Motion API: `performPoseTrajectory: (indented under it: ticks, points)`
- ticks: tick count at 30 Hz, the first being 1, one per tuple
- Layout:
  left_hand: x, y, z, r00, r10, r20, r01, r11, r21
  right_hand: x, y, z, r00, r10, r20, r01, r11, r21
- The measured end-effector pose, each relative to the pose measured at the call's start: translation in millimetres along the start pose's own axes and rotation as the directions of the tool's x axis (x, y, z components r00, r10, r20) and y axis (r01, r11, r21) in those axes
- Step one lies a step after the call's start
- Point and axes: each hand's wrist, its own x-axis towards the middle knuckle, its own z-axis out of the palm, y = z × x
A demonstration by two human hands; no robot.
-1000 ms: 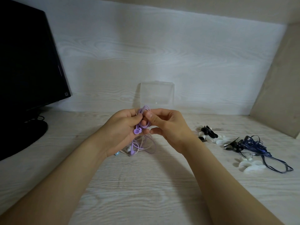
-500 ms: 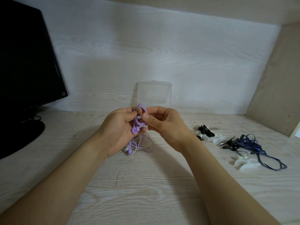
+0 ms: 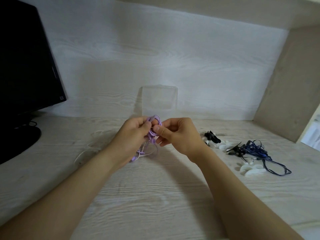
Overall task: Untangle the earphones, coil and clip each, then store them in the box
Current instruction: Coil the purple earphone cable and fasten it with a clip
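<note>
Two bare forearms reach over the pale wood-grain desk (image 3: 155,196). At mid-desk the left hand (image 3: 131,137) and the right hand (image 3: 176,135) meet, fingers curled, pinching a coil of thin purple earphone cable (image 3: 152,134) between them. Its loose end trails onto the desk under the left hand. To the right lie white plastic clips (image 3: 249,170), tangled dark blue earphones (image 3: 256,149) and a black clip (image 3: 212,137). To the left lies a loose white cable (image 3: 83,153). Farther back a clear plastic box (image 3: 159,99) stands at the wall. On the far left, a black monitor (image 3: 26,66) bears a corner sticker too small to read.
</note>
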Motion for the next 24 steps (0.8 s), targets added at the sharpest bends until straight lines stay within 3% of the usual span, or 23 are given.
performPoseTrajectory:
  ticks: [5,8,11,14,15,18,21,24]
  points:
    - [-5.5,-11.3,14.2,0.983,0.184,-0.004,-0.174,0.935,0.310,-13.9,5.4,-23.8,0.998,0.059,0.011,-0.057,0.993,-0.107]
    - [-6.1,-18.9,22.1,0.944,0.329,0.014,-0.296,0.827,0.479,-14.7,9.2,-42.7,0.991,0.042,-0.127,-0.083,0.936,-0.343]
    - [-8.8,-23.8,31.4,0.933,0.354,0.060,-0.344,0.834,0.432,-10.9,21.7,-53.2,0.945,-0.031,-0.326,-0.208,0.714,-0.669]
    - [-10.5,-31.0,43.2,0.959,0.258,0.119,-0.283,0.901,0.329,-13.4,30.7,-52.0,0.899,0.172,-0.402,-0.436,0.432,-0.790]
    - [-10.7,-34.2,47.4,0.969,0.215,0.122,-0.242,0.929,0.280,-15.2,32.9,-50.3,0.885,0.220,-0.411,-0.466,0.387,-0.796]
    - [-6.9,-41.6,52.3,0.991,0.096,0.097,-0.114,0.974,0.194,-11.7,41.9,-45.3,0.897,0.233,-0.375,-0.441,0.426,-0.790]
    - [-2.1,-44.9,49.5,0.996,0.054,0.076,-0.069,0.974,0.218,-7.4,46.2,-43.0,0.931,0.147,-0.335,-0.362,0.510,-0.780]
    - [0.3,-44.5,45.4,0.997,0.069,0.044,-0.079,0.960,0.270,-8.0,36.2,-37.0,0.951,0.050,-0.306,-0.247,0.719,-0.650]
